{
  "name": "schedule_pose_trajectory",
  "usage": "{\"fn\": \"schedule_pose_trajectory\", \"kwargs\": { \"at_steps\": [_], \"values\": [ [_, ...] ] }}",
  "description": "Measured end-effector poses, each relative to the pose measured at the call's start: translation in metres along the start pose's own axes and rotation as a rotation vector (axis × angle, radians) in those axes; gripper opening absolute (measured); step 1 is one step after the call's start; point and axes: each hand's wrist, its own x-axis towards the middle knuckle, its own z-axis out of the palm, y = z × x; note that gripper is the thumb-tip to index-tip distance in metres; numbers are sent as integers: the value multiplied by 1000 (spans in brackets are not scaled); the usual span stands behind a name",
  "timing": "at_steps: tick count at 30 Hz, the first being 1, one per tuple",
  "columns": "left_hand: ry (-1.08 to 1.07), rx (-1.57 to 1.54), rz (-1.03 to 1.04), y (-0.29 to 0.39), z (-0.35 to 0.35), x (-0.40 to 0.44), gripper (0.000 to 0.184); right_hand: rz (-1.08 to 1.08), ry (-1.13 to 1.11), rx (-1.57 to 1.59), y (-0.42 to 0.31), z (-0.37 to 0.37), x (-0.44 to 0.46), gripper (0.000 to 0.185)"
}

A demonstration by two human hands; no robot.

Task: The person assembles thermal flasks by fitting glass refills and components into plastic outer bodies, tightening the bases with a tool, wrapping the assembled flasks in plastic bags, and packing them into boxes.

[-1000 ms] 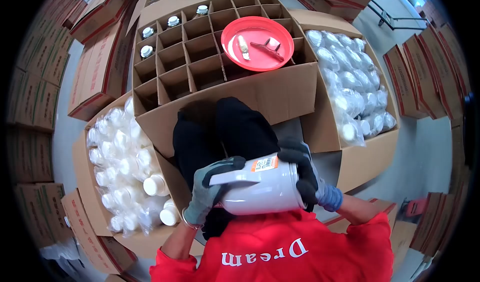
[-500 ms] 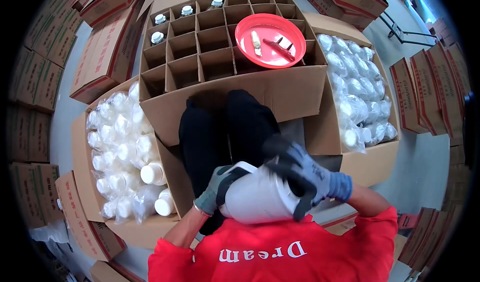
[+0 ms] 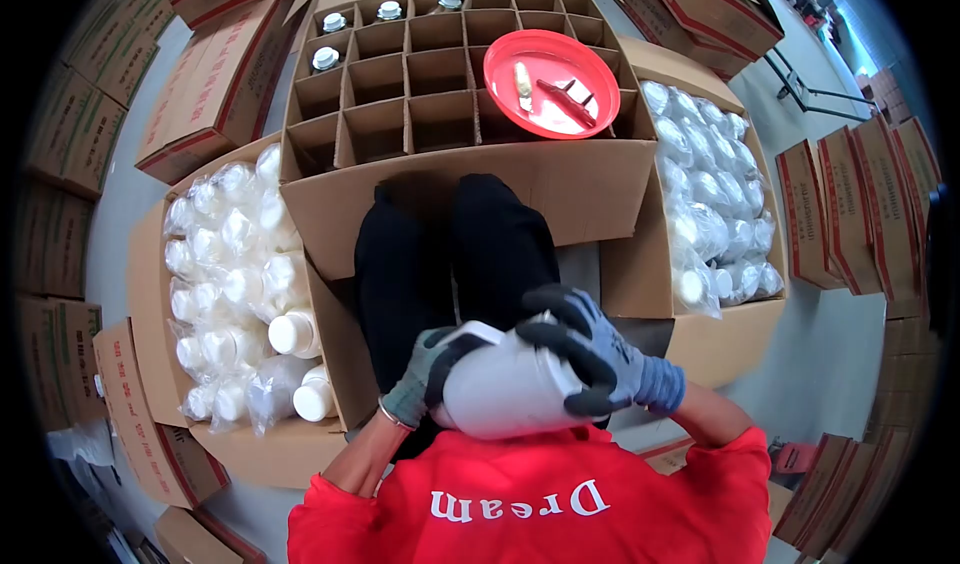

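Note:
A pale grey container [image 3: 505,389] with a handle lies on its side above my lap. My gloved left hand [image 3: 435,369] is wrapped round its handle side. At its other end my gloved right hand [image 3: 585,349] has its fingers curled over the rim. In front of my knees stands a divided cardboard box [image 3: 470,199] with several capped bottles [image 3: 388,11] in its cells. A red plate [image 3: 552,84] with a few small items on it rests on the dividers.
At the left, an open box [image 3: 240,454] holds bagged white bottles [image 3: 240,284]. Another open box [image 3: 730,339] at the right holds wrapped bottles [image 3: 715,179]. Stacked cartons [image 3: 215,79] stand on both sides, and a metal trolley [image 3: 800,89] is at the back right.
The container has turned, so its orange label no longer shows. My right hand has shifted over its right end, and my left hand still grips the handle side. The view has shifted a little.

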Motion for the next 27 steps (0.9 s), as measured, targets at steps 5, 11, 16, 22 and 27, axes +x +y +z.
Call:
{"fn": "schedule_pose_trajectory", "kwargs": {
  "at_steps": [5, 11, 16, 22, 27],
  "values": [
    [-547, -81, -45, -5, -11, 21, 17, -299, -86, -17, -27, 11, 9, 71],
    [-436, 97, 214, -7, -7, 21, 21, -205, -16, -36, -12, 11, 2, 76],
    [57, 179, 483, 38, 17, -12, 25, 547, 371, 539, 12, 42, -39, 80],
    [-216, 292, 441, 70, 1, 12, 27, 129, 283, -59, -11, -28, -25, 80],
    [-101, 202, 516, 105, 11, 20, 27, 28, 467, 102, 6, 11, -37, 66]
  ]
}}
